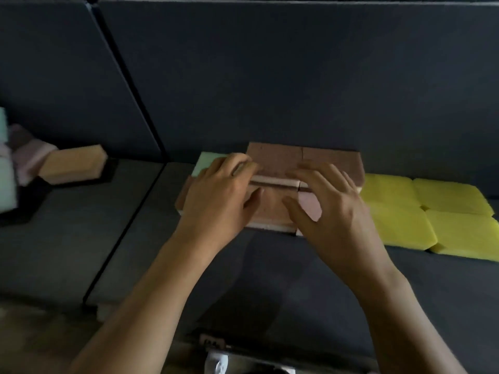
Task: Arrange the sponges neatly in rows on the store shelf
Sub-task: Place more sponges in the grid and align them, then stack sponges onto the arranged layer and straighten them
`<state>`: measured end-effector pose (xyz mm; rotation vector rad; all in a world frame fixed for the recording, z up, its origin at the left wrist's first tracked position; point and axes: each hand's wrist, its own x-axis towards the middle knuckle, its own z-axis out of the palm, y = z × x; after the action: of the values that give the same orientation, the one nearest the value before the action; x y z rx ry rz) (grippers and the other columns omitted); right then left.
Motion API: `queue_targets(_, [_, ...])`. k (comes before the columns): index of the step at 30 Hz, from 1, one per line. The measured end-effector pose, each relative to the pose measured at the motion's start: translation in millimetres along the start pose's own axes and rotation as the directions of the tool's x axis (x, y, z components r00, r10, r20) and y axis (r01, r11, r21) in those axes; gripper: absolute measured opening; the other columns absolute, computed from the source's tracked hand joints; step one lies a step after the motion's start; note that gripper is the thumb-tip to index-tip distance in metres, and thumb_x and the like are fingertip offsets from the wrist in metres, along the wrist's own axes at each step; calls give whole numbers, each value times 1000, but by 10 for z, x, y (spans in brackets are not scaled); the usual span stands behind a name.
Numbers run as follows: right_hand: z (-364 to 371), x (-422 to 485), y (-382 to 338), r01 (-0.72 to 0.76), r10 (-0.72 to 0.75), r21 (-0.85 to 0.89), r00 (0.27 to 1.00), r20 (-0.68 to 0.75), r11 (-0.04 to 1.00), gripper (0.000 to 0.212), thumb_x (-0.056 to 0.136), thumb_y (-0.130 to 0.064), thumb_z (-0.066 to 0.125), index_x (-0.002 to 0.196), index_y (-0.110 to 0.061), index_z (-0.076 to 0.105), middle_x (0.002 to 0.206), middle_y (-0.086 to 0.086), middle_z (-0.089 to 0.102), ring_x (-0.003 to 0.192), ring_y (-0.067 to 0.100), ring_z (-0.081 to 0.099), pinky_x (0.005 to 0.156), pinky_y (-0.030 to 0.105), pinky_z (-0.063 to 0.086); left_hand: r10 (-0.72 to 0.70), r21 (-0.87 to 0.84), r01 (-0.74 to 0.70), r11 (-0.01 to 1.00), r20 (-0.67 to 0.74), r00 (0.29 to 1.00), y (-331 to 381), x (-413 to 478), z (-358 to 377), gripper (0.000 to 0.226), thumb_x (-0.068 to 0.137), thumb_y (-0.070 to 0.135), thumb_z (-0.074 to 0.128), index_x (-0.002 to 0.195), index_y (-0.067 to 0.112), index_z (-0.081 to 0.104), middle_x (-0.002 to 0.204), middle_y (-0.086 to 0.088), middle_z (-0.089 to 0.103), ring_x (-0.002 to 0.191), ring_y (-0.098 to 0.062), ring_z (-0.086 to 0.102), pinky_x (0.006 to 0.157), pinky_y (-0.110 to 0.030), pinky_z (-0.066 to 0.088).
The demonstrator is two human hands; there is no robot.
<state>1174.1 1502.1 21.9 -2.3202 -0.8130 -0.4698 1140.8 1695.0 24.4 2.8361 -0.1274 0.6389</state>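
Note:
Several brown-topped sponges with pink undersides [302,159] lie in rows at the middle of the dark shelf [270,265]. My left hand [224,195] rests flat on the left ones, fingers reaching a pale green sponge [206,161] at the back left. My right hand [334,206] lies spread over the right ones, above a pink sponge [312,205]. To the right, several yellow sponges [429,211] sit in two tidy rows.
A loose heap at the far left holds an orange sponge [73,164], pink sponges [28,157] and a pale green one [6,182]. A black divider line [121,233] splits the shelf. The dark back panel [270,76] rises behind.

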Motion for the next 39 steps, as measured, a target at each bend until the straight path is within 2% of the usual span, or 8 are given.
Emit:
queue_targets(3, [200,5,-209,147,-147,71,989,-10,987,21,89,-12,72,109,-10,66,118,2,64,108,23,60,83,38,54,-83,63,82,995,15,996,-128,-247,-114,32,82,23,69,111,12,63,112,-6,62,97,-30,61,73,-42,52])
queue_targets(6, [416,55,-452,72,-86,166,993,78,983,33,92,-23,67,124,-19,61,124,-2,62,114,20,58,85,39,55,-171,124,167,978,22,985,-354,-513,-273,28,82,25,68,107,12,65,112,-3,63,98,-27,62,74,-39,52])
queue_targets(9, [670,77,-748,84,-116,187,980,163,979,40,91,-34,62,130,-25,56,128,-5,59,117,16,57,82,29,52,-254,141,252,958,2,967,-662,-760,-439,28,85,29,66,111,18,64,114,1,61,101,-23,61,76,-38,53])
queue_targets(11, [827,129,-958,99,-136,196,973,187,976,43,90,-36,61,131,-25,55,130,-5,58,119,17,56,83,33,54,-289,143,287,947,-8,957,-862,-898,-542,34,86,32,66,117,19,62,117,1,60,104,-22,61,79,-38,53])
queue_targets(21, [1791,547,-2103,168,-207,168,945,252,972,45,89,-33,68,131,-23,56,130,-4,57,117,17,54,90,36,52,-376,215,387,897,-93,922,-2117,-1406,-1101,35,83,37,61,112,17,63,115,-1,61,100,-23,60,78,-35,48])
queue_targets(30, [2334,786,-2707,179,-218,155,933,287,971,44,89,-34,68,130,-24,55,130,-6,56,117,16,54,91,37,53,-486,181,507,843,-151,861,-2939,-1574,-1369,51,83,40,61,128,19,52,132,-6,51,123,-29,48,95,-46,47])
queue_targets(35, [2410,978,-2758,200,-218,89,925,312,976,42,91,-35,66,130,-27,54,131,-9,55,118,14,53,93,37,51,-553,169,587,792,-210,806,-3176,-1504,-1284,68,82,40,69,137,9,42,132,-19,49,118,-37,51,88,-48,48])
queue_targets(39, [2481,1211,-2773,229,-220,18,908,357,973,47,92,-34,63,137,-25,51,138,-6,51,126,16,47,101,38,46,-601,197,632,750,-197,775,-3293,-1461,-1198,67,84,46,63,134,6,44,128,-19,47,112,-37,51,84,-49,50])
